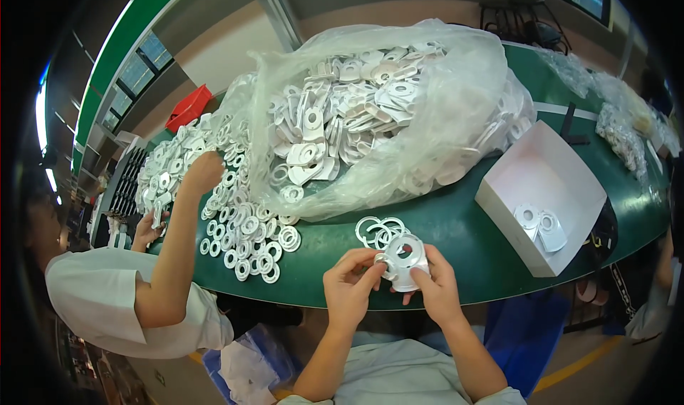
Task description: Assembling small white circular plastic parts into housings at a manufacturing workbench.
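Observation:
Over the table's near edge I hold a white plastic plate with a large round hole between both hands. My right hand grips its right side, thumb on the face and fingers behind. At its upper left edge, my left hand is closed with thumb and fingertips pinched together; whether a separate small piece is between them I cannot make out. Several thin white rings lie overlapping on the green table just beyond the plate.
A clear plastic bag heaped with white parts fills the table's middle. Loose white rings spread to its left, beside a co-worker's arm. An open white box with a few parts stands right. A red bin sits far left.

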### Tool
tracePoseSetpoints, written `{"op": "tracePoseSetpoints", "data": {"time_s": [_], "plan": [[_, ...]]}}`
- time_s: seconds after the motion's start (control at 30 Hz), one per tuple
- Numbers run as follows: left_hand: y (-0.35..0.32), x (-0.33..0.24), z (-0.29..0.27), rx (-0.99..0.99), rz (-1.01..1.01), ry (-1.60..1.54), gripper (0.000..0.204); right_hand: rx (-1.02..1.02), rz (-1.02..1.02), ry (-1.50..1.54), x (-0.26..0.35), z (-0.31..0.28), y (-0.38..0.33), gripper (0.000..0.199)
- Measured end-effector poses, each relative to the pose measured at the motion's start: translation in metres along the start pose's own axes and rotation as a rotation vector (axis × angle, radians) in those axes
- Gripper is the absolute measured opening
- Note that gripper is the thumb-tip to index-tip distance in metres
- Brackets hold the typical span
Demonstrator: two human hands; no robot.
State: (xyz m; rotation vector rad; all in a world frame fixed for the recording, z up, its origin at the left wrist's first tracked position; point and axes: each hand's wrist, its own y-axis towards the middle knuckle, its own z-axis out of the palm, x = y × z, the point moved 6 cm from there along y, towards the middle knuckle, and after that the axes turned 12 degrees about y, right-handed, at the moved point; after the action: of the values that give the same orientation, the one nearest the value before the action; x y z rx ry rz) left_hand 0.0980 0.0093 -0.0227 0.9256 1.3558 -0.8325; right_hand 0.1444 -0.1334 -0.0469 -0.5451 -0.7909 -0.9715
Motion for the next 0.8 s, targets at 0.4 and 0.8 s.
{"op": "tracePoseSetpoints", "data": {"time_s": [0.4,0.8], "plan": [[0.005,0.007,0.006,-0.066,-0.076,0.098,0.029,0.143,-0.056,-0.185,0.001,0.012,-0.004,0.024],[-0.007,0.007,0.013,0.091,-0.052,-0.079,0.027,0.138,-0.142,-0.361,-0.003,0.002,-0.002,0.016]]}}
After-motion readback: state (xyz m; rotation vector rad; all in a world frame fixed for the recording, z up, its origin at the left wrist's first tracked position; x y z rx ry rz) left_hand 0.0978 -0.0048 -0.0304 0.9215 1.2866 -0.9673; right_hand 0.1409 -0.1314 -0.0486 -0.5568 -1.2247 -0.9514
